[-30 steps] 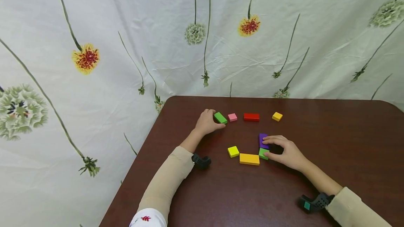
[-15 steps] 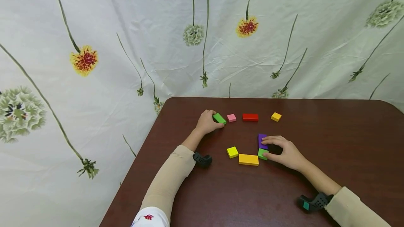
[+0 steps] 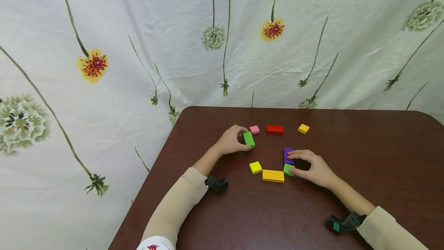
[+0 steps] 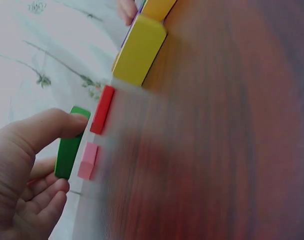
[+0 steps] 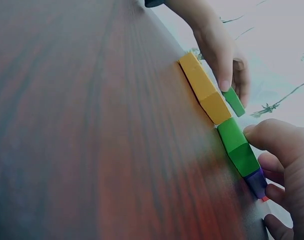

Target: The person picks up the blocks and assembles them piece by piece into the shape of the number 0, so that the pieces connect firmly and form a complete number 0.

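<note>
The left hand (image 3: 231, 141) pinches the long green block (image 3: 248, 139), its thumb on the near end and its fingers on the far end; the left wrist view shows this block held above the surface (image 3: 243, 211), just left of and nearer than the pink block (image 3: 254, 129). The right hand (image 3: 313, 169) reaches in from the right with thumb and fingers apart: the thumb touches the small green block (image 3: 288, 169), and a fingertip rests on the purple block (image 3: 288, 155), which lies end-on against that block's far side. Left of the small green block, and touching it or nearly so, lies the long orange block (image 3: 273, 176); at its left end, just beside it, sits the near yellow block (image 3: 255, 168), slightly turned. On the far part of the surface, the red block (image 3: 275, 129) lies between the pink block and the far yellow block (image 3: 303, 129), apart from both. Each forearm wears a beige sleeve and a dark wristband. Beyond the surface hangs a pale cloth (image 3: 156, 10) printed with flowers.
</note>
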`<state>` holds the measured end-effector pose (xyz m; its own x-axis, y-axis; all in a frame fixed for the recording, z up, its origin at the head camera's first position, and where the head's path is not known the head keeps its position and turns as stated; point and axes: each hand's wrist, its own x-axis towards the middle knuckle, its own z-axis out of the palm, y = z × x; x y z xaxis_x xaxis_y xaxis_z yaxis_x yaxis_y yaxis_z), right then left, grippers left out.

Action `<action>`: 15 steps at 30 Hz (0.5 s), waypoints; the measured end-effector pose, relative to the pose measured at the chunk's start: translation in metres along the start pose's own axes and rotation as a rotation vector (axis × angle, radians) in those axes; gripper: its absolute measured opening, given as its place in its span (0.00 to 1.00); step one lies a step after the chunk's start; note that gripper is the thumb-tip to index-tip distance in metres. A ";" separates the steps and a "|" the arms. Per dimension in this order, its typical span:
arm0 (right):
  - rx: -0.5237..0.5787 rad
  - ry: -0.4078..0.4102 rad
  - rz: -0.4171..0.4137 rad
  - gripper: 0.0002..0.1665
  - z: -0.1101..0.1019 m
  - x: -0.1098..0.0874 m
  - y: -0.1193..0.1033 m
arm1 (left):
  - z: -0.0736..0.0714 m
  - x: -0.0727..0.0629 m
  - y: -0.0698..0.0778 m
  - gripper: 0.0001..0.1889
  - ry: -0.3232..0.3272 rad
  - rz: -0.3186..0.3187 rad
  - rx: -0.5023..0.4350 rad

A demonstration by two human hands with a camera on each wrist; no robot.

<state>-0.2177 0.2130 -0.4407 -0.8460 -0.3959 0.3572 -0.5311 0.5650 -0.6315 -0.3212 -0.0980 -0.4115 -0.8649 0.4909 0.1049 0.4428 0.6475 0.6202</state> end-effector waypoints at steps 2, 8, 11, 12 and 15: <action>-0.001 -0.001 0.002 0.23 0.000 0.000 -0.001 | 0.001 -0.003 0.004 0.33 -0.033 0.024 -0.003; 0.000 0.000 0.007 0.23 -0.001 -0.001 -0.002 | 0.004 -0.007 0.010 0.33 -0.101 0.056 -0.007; 0.001 -0.001 0.009 0.23 -0.001 -0.001 -0.002 | 0.006 -0.007 0.009 0.32 -0.130 0.058 -0.002; 0.001 -0.001 0.007 0.23 -0.001 -0.001 -0.002 | 0.007 -0.007 0.009 0.32 -0.139 0.056 -0.002; 0.000 0.000 0.005 0.23 -0.001 -0.001 -0.002 | 0.007 -0.009 0.009 0.32 -0.166 0.048 0.003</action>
<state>-0.2160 0.2127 -0.4394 -0.8485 -0.3934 0.3540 -0.5270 0.5670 -0.6330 -0.3080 -0.0920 -0.4125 -0.7919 0.6106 0.0044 0.4834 0.6224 0.6156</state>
